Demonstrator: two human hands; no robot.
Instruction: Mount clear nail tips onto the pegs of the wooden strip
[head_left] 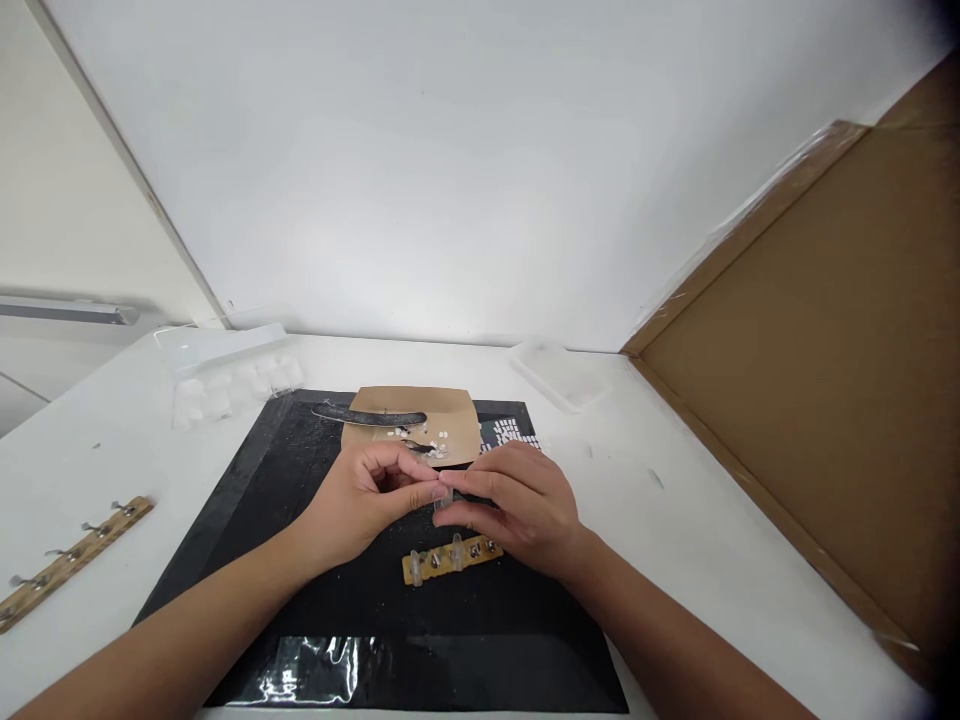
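Note:
My left hand and my right hand meet fingertip to fingertip above a black mat. Between them they pinch a small transparent piece, partly covered by the fingers; its exact kind cannot be made out. Just below lies a yellowish wooden strip with metal fittings and a few transparent pieces standing on it; my right hand hides its right end. Behind the hands, a tan card carries a dark curved strip and scattered small white bits.
Another wooden strip with metal posts lies at the left on the white table. Transparent plastic trays stand at the back left, a frosted lid at the back right. Small white tiles sit beside the card. A cardboard panel bounds the right side.

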